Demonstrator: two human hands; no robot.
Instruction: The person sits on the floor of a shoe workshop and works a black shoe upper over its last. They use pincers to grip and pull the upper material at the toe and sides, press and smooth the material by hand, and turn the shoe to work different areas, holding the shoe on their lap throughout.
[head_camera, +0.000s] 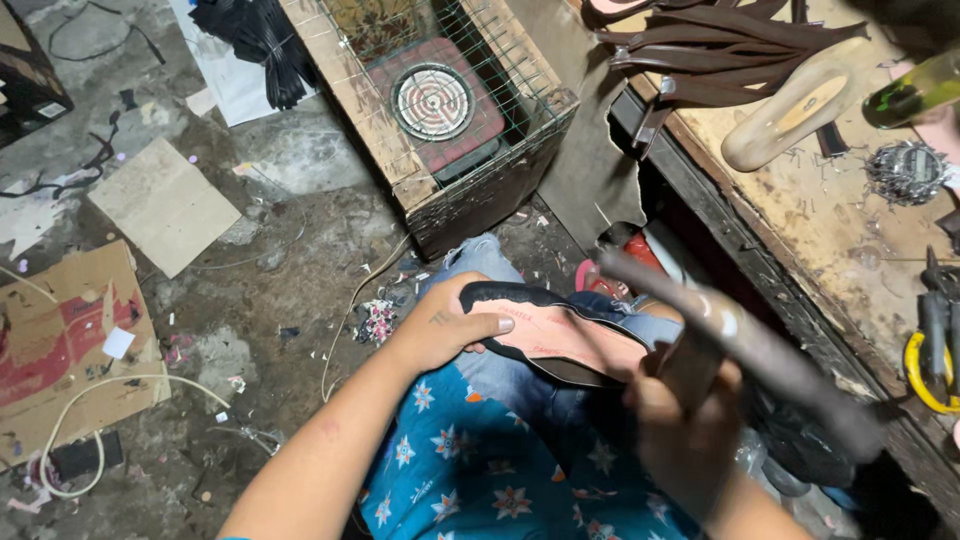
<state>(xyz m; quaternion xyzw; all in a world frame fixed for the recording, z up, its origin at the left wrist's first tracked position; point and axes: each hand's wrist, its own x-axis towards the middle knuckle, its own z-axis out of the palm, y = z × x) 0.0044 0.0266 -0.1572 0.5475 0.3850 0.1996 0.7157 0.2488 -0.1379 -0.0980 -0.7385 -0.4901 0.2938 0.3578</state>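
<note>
flattened red-printed cardboard box on floor left, plain cardboard sheet above

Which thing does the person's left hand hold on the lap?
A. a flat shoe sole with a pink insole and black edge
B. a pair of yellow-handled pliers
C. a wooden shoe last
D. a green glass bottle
A: the left hand grips the shoe sole by its rounded end, thumb on the pink top, while the bottle, pliers and shoe last are over the workbench.
</note>
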